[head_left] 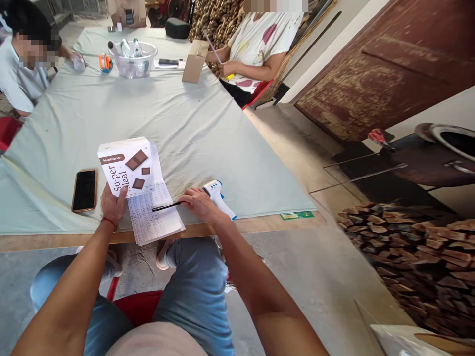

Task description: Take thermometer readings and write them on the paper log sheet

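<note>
Left hand had the white box pinched at its lower edge, thumb over the printed face, other fingers mostly hidden behind. Box sat just beyond that hand, over the top of the written sheet; couldn't tell if it was lifted or resting. Right hand was curled, fingers closed around the black pen, which pointed left, low across the sheet; tip contact unclear. White-and-blue thermometer lay just beyond and right of the right hand, not gripped; touching or not, unclear. Phone lay left of the left hand, untouched.

Progress: dense rows of writing already covered the sheet, so the written part looked well along. Rows left to fill: too small to tell. Whether the box had been unsealed: not visible.
</note>
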A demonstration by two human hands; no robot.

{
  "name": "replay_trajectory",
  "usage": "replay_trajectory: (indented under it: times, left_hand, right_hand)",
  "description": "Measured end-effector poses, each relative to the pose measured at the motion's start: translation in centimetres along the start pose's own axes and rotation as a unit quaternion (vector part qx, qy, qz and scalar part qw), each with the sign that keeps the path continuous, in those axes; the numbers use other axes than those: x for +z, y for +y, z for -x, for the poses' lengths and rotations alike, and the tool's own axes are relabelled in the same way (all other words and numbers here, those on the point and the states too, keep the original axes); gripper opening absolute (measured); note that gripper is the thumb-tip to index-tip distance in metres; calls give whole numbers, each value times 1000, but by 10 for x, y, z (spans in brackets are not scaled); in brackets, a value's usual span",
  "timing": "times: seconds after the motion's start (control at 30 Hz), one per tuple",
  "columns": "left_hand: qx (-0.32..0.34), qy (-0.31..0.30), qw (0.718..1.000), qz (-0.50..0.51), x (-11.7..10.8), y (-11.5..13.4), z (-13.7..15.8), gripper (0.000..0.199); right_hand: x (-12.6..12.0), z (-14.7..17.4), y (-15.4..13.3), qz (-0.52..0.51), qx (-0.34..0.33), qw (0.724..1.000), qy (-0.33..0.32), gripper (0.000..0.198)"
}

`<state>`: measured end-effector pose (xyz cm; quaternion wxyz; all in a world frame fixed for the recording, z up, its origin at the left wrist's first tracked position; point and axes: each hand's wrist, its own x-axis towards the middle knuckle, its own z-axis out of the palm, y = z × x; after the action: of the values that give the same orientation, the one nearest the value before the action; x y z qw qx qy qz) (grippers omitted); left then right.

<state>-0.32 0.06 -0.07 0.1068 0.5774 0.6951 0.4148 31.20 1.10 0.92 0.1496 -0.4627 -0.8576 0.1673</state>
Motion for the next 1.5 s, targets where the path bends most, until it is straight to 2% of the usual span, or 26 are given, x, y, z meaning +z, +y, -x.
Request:
replay_trajectory:
  times: [0.07, 0.13, 0.23, 0.3, 0.37, 0.6, 0.97, 1.5]
  left_hand:
    - [-2, 2, 1000, 1, 1, 0, 1, 51]
    - [-1, 2, 1000, 6, 1, 0, 1, 51]
    - [6, 3, 1000, 9, 1, 0, 1, 51]
    - [2, 3, 1000, 7, 0, 0, 1, 52]
    - [-8, -1, 1000, 5, 0, 0, 1, 52]
    - [-6, -4, 1000, 2, 1, 0, 2, 54]
    - [0, 2, 1000, 10, 1, 3, 2, 52]
    - [6, 0, 1000, 8, 2, 2, 2, 53]
  right_hand:
    - [-1, 9, 0, -87, -5, 995, 43, 11]
    - [5, 12, -6, -198, 36, 971, 127, 14]
    - [21, 3, -18, -362, 131, 891, 240, 24]
    - [34, -7, -27, -439, 163, 843, 263, 25]
    - [44, -16, -33, -472, 175, 823, 263, 23]
    - [55, -20, -38, -407, 194, 851, 269, 16]
    - [61, -19, -33, -367, 188, 878, 242, 15]
    - [61, -19, -32, -363, 181, 879, 250, 15]
